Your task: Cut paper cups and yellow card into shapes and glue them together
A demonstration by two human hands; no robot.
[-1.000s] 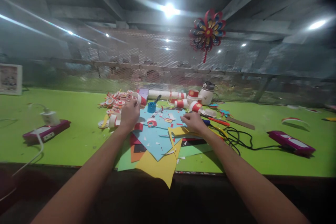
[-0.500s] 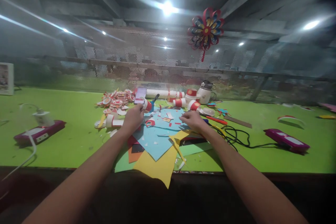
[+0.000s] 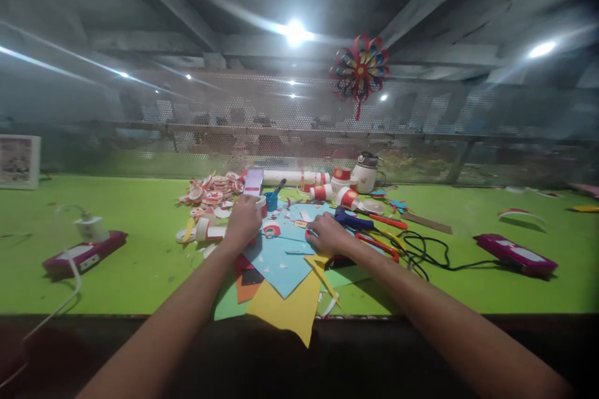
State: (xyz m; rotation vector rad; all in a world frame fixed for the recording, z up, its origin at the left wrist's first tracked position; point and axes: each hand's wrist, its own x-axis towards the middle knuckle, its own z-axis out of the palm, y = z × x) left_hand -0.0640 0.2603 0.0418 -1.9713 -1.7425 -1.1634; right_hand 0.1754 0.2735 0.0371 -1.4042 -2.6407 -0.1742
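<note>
Paper cup in left hand: red and white. Upper paper sheet: light blue. Lower paper sheet: yellow. Tabletop: lime green. Glue gun: dark blue. Cable: black. Power strips: magenta-purple, white upper panel. Bottle: white, dark lid. Flower ornament: red outer loops; blue and gold inner loops.

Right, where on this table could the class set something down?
Mostly bare green table: between the left purple power strip and the disc pile, and between the right purple power strip and the front edge. Crowded: the blue paper, strewn with scraps between left hand and right hand, and behind it, among cups.
</note>
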